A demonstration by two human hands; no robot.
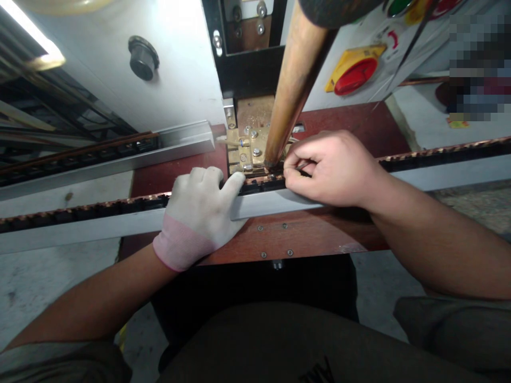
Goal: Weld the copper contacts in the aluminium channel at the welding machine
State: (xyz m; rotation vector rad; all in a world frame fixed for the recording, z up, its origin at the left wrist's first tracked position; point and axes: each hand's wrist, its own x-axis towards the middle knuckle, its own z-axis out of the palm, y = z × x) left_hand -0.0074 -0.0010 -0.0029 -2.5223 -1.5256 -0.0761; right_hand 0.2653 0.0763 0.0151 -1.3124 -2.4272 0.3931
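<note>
From here, the gloved left hand is clamped around the long metal rail across the desk; the right hand curls beside the coppery rod, its grip unclear.

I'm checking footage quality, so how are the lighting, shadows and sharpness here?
Head view: glare from the lamp and off the white panel; head view: a shadow across the board, below the right hand, which shows no marked motion blur; head view: the shirt sinks into dimness; head view: coarse pixel blocks hide part of the upper right.
</note>
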